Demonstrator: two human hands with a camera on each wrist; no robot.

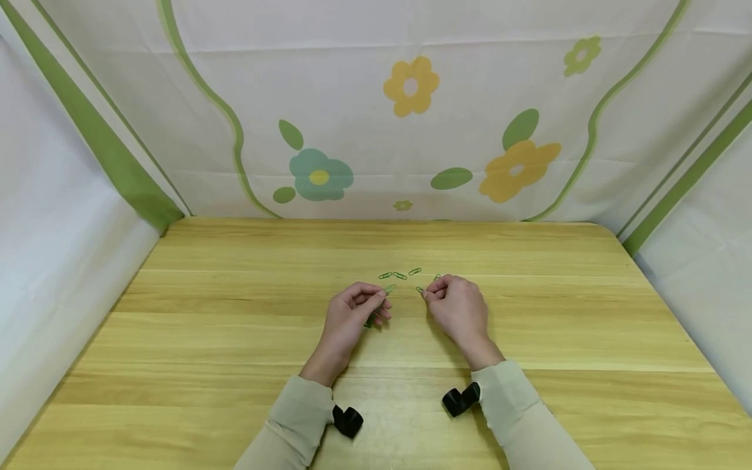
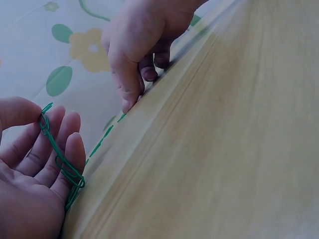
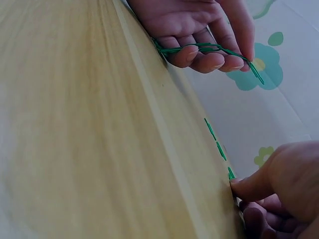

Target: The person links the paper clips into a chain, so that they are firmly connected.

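Observation:
My left hand (image 1: 350, 314) pinches a chain of linked green paper clips (image 2: 74, 175) between thumb and index finger. One end clip (image 3: 256, 72) sticks out past the fingertips, while the rest of the chain hangs over the other fingers, palm turned up. To the right, my right hand (image 1: 461, 309) is down at the tabletop, thumb and index finger pinching a single green paper clip (image 1: 420, 289). Just beyond the hands lie several loose green clips, among them a left one (image 1: 385, 275), a middle one (image 1: 400, 275) and a farther one (image 1: 415, 271).
The wooden table (image 1: 205, 339) runs back to a white curtain (image 1: 364, 98) printed with flowers and leaves. White fabric also hangs at both sides. A loose clip (image 1: 437, 277) lies right beside the right hand's knuckles. Black wrist devices (image 1: 461, 399) sit at both cuffs.

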